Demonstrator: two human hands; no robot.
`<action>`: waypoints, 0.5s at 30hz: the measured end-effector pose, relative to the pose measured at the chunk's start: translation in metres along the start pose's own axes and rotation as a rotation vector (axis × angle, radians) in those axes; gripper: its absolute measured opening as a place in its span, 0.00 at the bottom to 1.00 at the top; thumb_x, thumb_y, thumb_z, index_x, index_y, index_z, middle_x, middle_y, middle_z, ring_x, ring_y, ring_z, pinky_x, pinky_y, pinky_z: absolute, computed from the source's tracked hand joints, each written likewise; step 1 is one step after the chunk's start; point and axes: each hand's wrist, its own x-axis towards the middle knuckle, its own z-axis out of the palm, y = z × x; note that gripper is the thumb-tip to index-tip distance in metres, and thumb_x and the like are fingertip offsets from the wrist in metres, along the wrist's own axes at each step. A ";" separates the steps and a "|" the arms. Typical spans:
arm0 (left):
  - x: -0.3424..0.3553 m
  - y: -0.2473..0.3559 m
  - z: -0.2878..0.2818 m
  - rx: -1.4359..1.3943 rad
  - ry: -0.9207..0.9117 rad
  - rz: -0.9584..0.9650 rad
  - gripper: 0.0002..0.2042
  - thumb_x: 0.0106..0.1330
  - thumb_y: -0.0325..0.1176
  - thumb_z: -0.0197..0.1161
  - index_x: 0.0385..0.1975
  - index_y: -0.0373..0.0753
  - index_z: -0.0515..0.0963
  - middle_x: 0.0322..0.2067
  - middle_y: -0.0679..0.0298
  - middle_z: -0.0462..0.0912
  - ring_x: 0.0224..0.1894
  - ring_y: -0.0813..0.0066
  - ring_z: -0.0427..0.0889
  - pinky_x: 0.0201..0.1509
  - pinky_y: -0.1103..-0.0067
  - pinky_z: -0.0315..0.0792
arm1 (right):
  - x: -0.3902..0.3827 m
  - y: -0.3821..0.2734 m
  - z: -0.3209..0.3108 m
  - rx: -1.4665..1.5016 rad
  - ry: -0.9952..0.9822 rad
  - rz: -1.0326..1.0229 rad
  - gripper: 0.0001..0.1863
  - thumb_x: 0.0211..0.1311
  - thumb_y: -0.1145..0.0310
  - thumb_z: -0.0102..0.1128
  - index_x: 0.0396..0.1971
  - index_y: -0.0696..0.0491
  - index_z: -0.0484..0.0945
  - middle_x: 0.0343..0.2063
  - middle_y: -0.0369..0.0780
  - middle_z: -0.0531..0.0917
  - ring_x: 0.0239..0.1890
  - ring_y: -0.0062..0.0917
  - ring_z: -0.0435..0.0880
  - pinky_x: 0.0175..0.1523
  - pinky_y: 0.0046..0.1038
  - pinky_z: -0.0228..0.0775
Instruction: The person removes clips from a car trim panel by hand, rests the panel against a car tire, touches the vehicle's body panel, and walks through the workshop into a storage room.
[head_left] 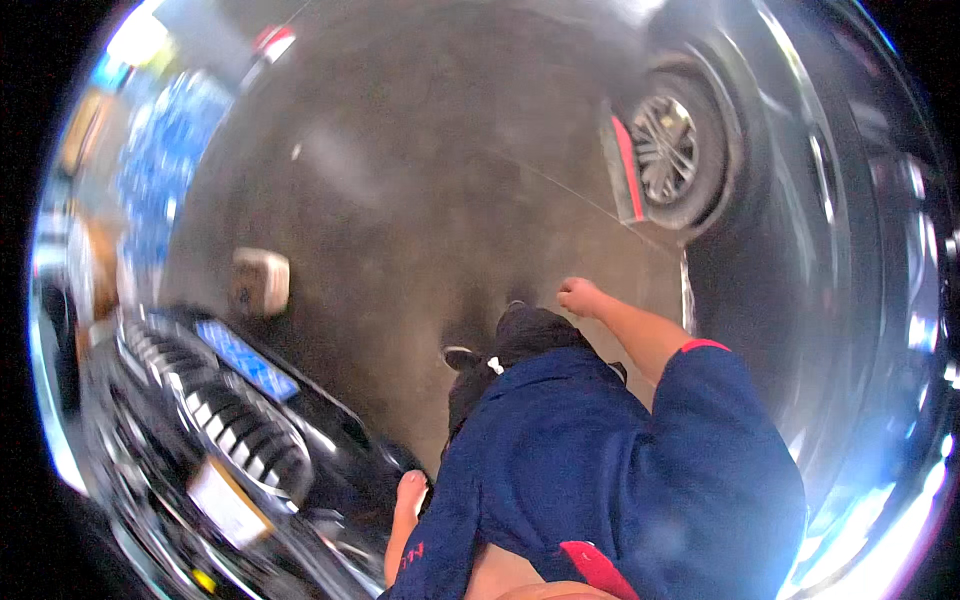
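My right hand (580, 297) hangs ahead of my dark trousers, over the floor, with its fingers curled in and nothing showing in them. My left hand (411, 488) is low at my left side, beside the front corner of a black car (345, 440). It is small and blurred, and its fingers cannot be made out. Whether it touches the car I cannot tell. I stand on the floor between this car and a dark car (760, 260) on the right, wearing a navy shirt (560, 430) with red trim.
A wheel (672, 150) of the right-hand car stands by a red-and-grey edged piece (626, 170) on the floor. A pale box-like stool or block (262, 282) sits ahead of the left car's grille (240, 440). Blue wrapped goods (170, 150) are stacked at the far left. The concrete floor (420, 160) runs ahead.
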 end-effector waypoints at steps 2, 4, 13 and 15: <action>0.035 0.029 -0.079 0.220 -0.004 -0.014 0.08 0.68 0.32 0.53 0.24 0.45 0.71 0.21 0.68 0.71 0.20 0.73 0.72 0.21 0.75 0.62 | -0.008 0.076 0.034 0.313 0.072 0.155 0.17 0.58 0.60 0.58 0.38 0.58 0.85 0.41 0.52 0.86 0.45 0.47 0.85 0.50 0.45 0.77; 0.070 0.052 -0.150 0.308 0.008 0.019 0.09 0.67 0.32 0.52 0.23 0.46 0.69 0.19 0.68 0.69 0.16 0.73 0.69 0.18 0.76 0.58 | -0.023 0.134 0.075 0.206 0.179 0.192 0.15 0.59 0.62 0.59 0.38 0.57 0.85 0.39 0.50 0.86 0.42 0.46 0.85 0.48 0.45 0.77; 0.236 0.421 -0.051 0.080 0.002 0.209 0.07 0.72 0.33 0.56 0.38 0.36 0.77 0.31 0.63 0.80 0.33 0.73 0.80 0.35 0.76 0.73 | -0.056 0.195 0.212 -0.356 -0.028 -0.018 0.10 0.59 0.66 0.57 0.32 0.53 0.86 0.31 0.47 0.87 0.35 0.49 0.85 0.42 0.45 0.79; 0.251 0.482 -0.011 0.205 -0.109 0.300 0.10 0.73 0.33 0.57 0.44 0.34 0.80 0.36 0.60 0.83 0.38 0.72 0.83 0.42 0.76 0.76 | -0.035 0.166 0.202 -0.069 0.051 0.113 0.10 0.57 0.67 0.58 0.32 0.54 0.85 0.33 0.49 0.86 0.35 0.50 0.84 0.40 0.45 0.79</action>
